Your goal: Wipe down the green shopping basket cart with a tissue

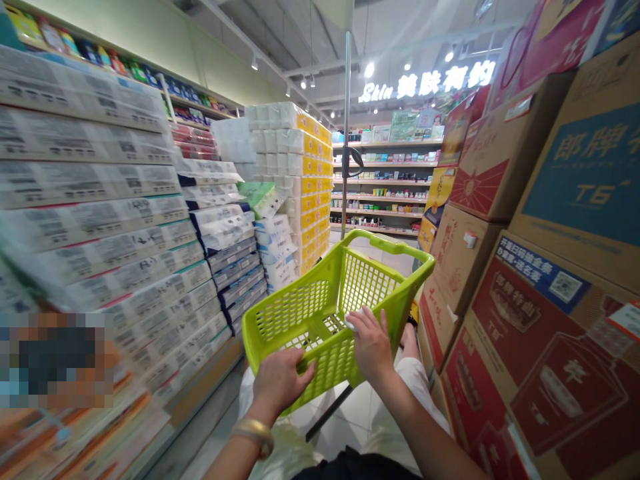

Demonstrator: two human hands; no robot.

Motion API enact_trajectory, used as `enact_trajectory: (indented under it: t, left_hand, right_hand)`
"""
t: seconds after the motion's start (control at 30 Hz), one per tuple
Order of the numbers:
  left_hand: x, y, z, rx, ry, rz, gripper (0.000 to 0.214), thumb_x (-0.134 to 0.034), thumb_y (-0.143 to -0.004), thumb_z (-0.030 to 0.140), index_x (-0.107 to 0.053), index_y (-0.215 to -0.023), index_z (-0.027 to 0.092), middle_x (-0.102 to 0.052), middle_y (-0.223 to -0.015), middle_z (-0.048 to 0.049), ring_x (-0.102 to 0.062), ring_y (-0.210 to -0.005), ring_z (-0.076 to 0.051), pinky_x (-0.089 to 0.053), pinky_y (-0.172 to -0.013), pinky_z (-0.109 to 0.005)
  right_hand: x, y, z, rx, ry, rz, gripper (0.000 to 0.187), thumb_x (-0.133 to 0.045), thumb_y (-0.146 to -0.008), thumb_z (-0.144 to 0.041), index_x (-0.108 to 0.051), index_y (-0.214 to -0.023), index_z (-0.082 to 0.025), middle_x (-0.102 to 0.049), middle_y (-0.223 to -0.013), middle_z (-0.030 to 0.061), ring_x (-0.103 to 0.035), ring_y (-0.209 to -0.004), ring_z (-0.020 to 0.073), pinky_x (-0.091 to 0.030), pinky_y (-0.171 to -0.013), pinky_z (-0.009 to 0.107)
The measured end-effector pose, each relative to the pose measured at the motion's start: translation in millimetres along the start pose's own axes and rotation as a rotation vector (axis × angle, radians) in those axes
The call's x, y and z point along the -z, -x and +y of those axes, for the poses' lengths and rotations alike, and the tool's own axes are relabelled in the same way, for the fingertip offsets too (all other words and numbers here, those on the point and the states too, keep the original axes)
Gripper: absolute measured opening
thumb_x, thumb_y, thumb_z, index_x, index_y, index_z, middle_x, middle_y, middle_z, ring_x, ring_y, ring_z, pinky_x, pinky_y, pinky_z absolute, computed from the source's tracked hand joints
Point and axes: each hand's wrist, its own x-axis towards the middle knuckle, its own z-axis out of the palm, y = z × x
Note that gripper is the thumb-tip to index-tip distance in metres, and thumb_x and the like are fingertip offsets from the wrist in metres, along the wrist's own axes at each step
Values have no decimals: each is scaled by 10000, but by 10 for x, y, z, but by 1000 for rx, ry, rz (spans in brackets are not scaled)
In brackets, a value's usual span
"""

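A lime-green plastic shopping basket (300, 303) with perforated walls sits in front of me, tilted, its looped handle (390, 245) at the far right end. Nothing shows inside it. My left hand (281, 381), with a gold-coloured bangle (254, 433) on the wrist, curls its fingers over the near rim, thumb apart. Farther right along the same rim lies my right hand (373, 343). Its fingers press a small white wad (352, 320), perhaps tissue or cloth, against the basket. A dark rod (330, 412) shows beneath the basket.
Stacked cartons (560, 347) rise close on my right. Wrapped paper packs (125, 220) and yellow-and-white packs (295, 180) are piled on the left. A metal pole (347, 120) stands beyond the basket. Shelves of small goods (385, 177) line the back.
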Motion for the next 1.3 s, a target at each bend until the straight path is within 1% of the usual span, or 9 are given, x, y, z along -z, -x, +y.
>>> enact_trajectory:
  t: [0.17,0.4,0.6,0.83,0.9,1.03,1.1,1.23,1.3]
  left_hand:
    - [-5,-6,-12,-22,7,-13,308,-464,-888,466,-650,-844,224,-733,-901,-48,-659,-871,-220,-386,-710,-305]
    - [-10,0,-21,11,-9,-8,325,-462,-881,484,-649,-815,226,-734,-897,-39,-656,-878,-208,-393,-722,-298]
    - [-14,-13,-23,-13,-10,-9,304,-465,-884,464,-655,-834,231,-727,-886,-38,-654,-856,-202,-399,-713,-287]
    - [-19,-6,-33,-10,-13,4,323,-453,-890,479,-644,-818,228,-723,-885,-41,-655,-863,-209,-395,-712,-291]
    - [-22,-13,-27,-8,-13,4,319,-456,-889,477,-644,-818,229,-723,-883,-40,-655,-861,-208,-393,-708,-290]
    - [-22,-16,-31,-20,-10,3,303,-463,-888,464,-646,-830,230,-726,-876,-38,-657,-855,-203,-388,-702,-290]
    - [-20,-11,-39,-27,-7,6,304,-462,-888,463,-647,-834,227,-727,-885,-39,-658,-858,-208,-390,-706,-295]
    - [-22,-11,-41,-19,-15,2,319,-455,-890,472,-638,-814,223,-726,-888,-38,-659,-860,-212,-390,-707,-299]
    - [-27,-18,-37,-13,-17,2,323,-454,-890,479,-637,-812,224,-727,-889,-35,-658,-862,-208,-389,-708,-296]
  right_hand:
    - [-118,127,-211,234,-78,-239,498,-462,-836,-4,-657,-1152,-336,-687,-1228,-29,-504,-1313,173,-48,-1215,473]
    - [23,-14,60,-30,37,25,442,-420,-862,-20,-692,-1106,-269,-691,-1217,23,-481,-1333,234,-45,-1202,549]
    - [-131,121,-189,197,-104,-202,539,-437,-815,19,-657,-1166,-326,-691,-1221,-20,-505,-1312,185,-59,-1210,490]
    - [34,-36,52,-32,-7,12,430,-410,-862,-23,-698,-1071,-264,-699,-1203,16,-491,-1320,241,-20,-1199,548]
    - [-13,-8,-13,1,-10,-29,436,-419,-857,-18,-695,-1076,-275,-701,-1197,8,-494,-1317,232,-35,-1202,535]
    - [-125,94,-168,196,-60,-192,506,-451,-827,13,-663,-1143,-320,-703,-1193,-20,-526,-1291,181,-38,-1211,485]
    - [-93,75,-114,181,-31,-170,503,-449,-827,17,-664,-1142,-311,-701,-1199,-14,-524,-1295,186,-34,-1210,495]
    - [33,-38,87,10,58,-14,449,-424,-840,5,-690,-1095,-253,-696,-1209,24,-500,-1317,241,-66,-1199,542]
    - [17,-35,75,-1,51,0,451,-420,-838,6,-696,-1085,-253,-698,-1203,25,-493,-1321,241,-77,-1200,537]
